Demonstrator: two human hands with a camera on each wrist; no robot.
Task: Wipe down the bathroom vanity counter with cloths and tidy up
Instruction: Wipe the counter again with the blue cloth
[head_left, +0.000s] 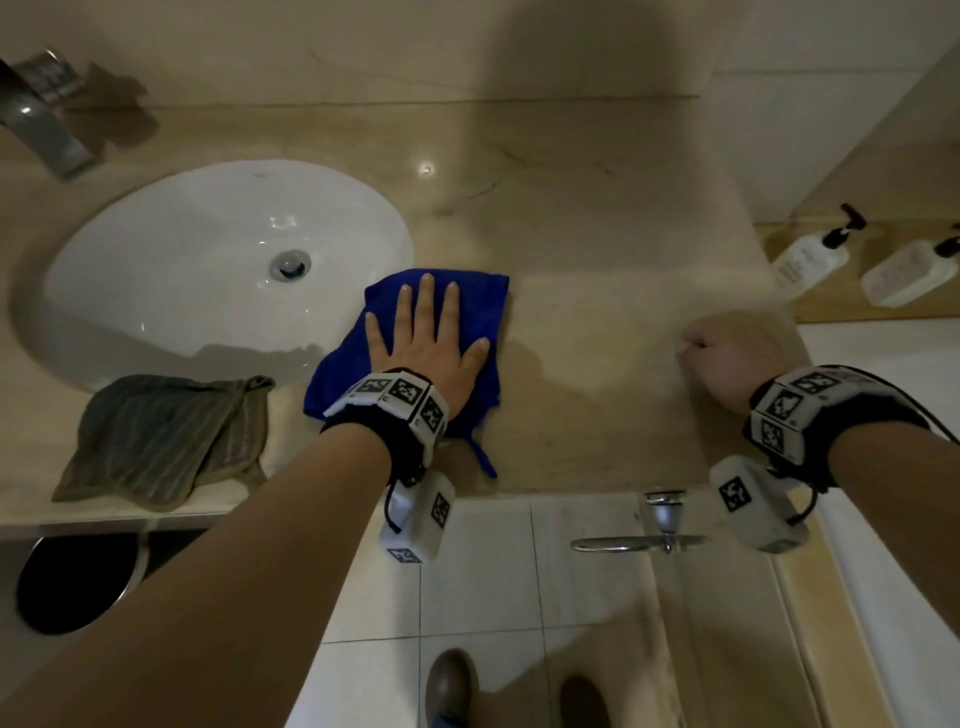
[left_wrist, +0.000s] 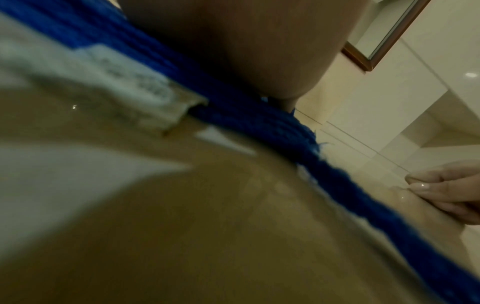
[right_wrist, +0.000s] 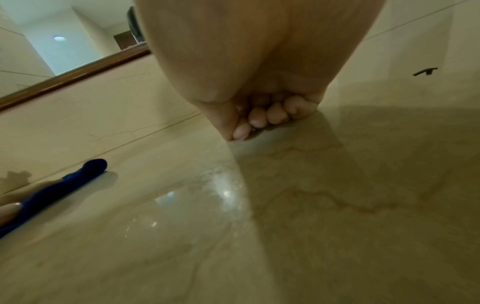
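1. Table (head_left: 597, 249): beige marble; bare stretch from frame centre to the right, between the two hands. Front edge runs along the lower middle of the head view, wall along the top.
2. Sink (head_left: 156, 249): white oval basin, left of centre; its right rim lies just beside the cloth.
3. Blue cloth (head_left: 478, 301): on the table at frame centre, long axis running front to back, a loose tail toward the front edge.
4. Left hand (head_left: 428, 343): fingers straight and spread, pressing flat on the cloth.
5. Right hand (head_left: 722, 358): right of frame, near the table's end; fingers curled into a fist resting on the marble, holding nothing visible.
6. Striped cloth (head_left: 161, 436): folded, lower left, at the front edge.
7. Faucet (head_left: 41, 114): upper left, cut off by the frame.
8. Two pump bottles (head_left: 810, 265): far right, blurred.
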